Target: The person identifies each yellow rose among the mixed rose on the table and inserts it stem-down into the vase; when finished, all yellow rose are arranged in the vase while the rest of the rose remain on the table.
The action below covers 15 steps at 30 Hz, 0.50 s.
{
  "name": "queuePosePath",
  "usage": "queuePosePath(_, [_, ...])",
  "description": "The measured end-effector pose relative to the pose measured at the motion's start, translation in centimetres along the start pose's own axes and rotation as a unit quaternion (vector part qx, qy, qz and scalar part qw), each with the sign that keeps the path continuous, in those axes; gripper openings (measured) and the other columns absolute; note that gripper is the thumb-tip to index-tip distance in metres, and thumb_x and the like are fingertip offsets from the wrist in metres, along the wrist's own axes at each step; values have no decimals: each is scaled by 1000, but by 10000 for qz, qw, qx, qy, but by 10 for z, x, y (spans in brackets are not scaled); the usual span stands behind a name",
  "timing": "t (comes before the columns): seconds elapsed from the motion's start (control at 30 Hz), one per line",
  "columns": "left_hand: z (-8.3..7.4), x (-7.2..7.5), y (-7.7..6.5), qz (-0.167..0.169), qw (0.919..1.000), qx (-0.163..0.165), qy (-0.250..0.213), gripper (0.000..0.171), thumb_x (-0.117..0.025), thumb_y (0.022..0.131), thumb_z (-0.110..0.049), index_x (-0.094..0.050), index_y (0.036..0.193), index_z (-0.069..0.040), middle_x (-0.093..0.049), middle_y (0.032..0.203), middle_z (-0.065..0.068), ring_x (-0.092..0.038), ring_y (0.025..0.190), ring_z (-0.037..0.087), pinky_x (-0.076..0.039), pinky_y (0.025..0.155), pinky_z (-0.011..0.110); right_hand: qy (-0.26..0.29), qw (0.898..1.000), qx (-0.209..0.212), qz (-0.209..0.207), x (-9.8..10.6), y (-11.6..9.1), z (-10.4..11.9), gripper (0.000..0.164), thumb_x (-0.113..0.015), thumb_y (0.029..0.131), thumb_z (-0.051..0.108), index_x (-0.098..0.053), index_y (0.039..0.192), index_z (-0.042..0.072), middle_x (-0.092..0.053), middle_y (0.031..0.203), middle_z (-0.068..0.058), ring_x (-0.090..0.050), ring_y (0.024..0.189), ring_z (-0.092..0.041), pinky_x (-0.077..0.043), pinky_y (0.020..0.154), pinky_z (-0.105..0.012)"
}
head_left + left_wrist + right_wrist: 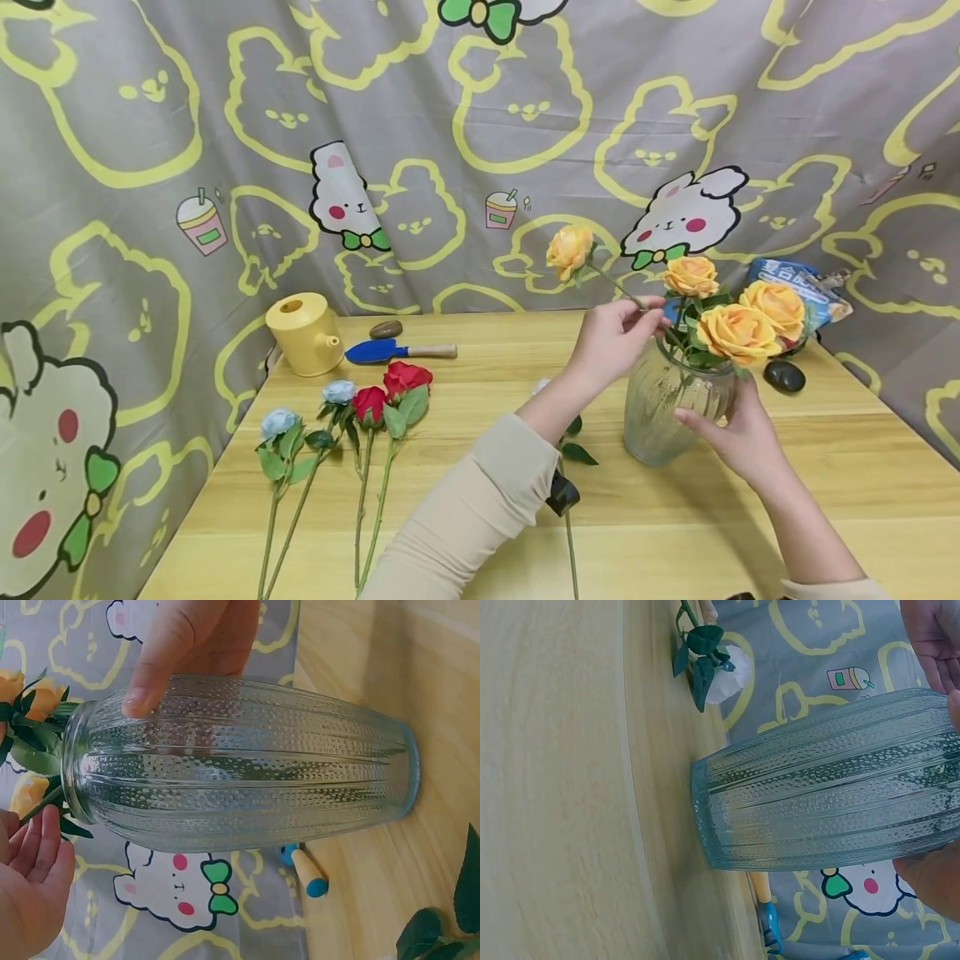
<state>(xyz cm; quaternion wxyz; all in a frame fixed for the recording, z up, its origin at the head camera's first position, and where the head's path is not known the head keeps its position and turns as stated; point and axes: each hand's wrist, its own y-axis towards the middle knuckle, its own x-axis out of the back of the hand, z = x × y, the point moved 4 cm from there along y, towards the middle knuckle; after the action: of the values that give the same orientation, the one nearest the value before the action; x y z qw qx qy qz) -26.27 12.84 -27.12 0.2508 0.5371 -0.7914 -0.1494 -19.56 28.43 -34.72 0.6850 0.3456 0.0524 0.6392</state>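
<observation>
My left hand [611, 343] pinches the stem of a yellow-orange rose [570, 252], its bloom leaning out to the left above the vase mouth. The ribbed clear glass vase [651, 412] is gripped on its right side by my right hand [741, 440], thumb across the front. Several more yellow-orange roses [738, 332] stand in the vase, with leaves crowding its rim. In the left wrist view, the held stem [43, 804] slants in at the rim. The right wrist view has the vase's base [705, 814] down at the tabletop.
Left on the table lie two pale blue roses [279, 423] and two red roses [405, 377]. Behind are a yellow watering can [303, 337], a blue trowel [375, 350] and a brown stone [386, 329]. A white rose [731, 675] lies left of the vase; a black stone [784, 377] and blue bag [798, 287] sit right.
</observation>
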Motion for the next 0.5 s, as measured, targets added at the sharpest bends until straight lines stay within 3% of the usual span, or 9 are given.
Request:
queuePosePath(0.13, [-1, -1, 1, 228, 9994, 4, 247, 21, -49, 94, -14, -63, 101, -1, -65, 104, 4, -61, 74, 0, -47, 65, 11, 5, 10000, -64, -6, 0, -1, -1, 95, -66, 69, -18, -14, 142, 14, -32, 137, -6, -34, 121, -5, -27, 96, -11])
queuePosePath(0.27, [0, -3, 1, 623, 9938, 186, 905, 20, -49, 94, -19, -64, 87, -8, -59, 117, -4, -58, 73, -6, -42, 51, 12, -291, 9994, -171, -47, 1, -2, -3, 96, -68, 70, -14, -13, 142, 16, -31, 137, -10, -33, 119, -2, -26, 94, -8])
queuePosePath(0.37, [0, -4, 2, 792, 9863, 278, 1423, 23, -48, 94, -25, -63, 83, -12, -64, 104, -8, -53, 62, -6, -37, 43, 16, -465, 9987, -203, -62, 1, -2, -4, 97, -70, 70, -12, -12, 143, 17, -31, 136, -11, -32, 118, 0, -25, 93, -7])
queuePosePath(0.5, [-3, -4, 4, 660, 9857, 268, 1527, 28, -45, 95, -29, -65, 98, -10, -64, 78, -7, -43, 47, 3, -34, 40, 17, -369, 9992, -148, -25, 1, -1, -3, 99, -69, 69, -14, -12, 143, 17, -30, 138, -10, -33, 119, -2, -26, 94, -8])
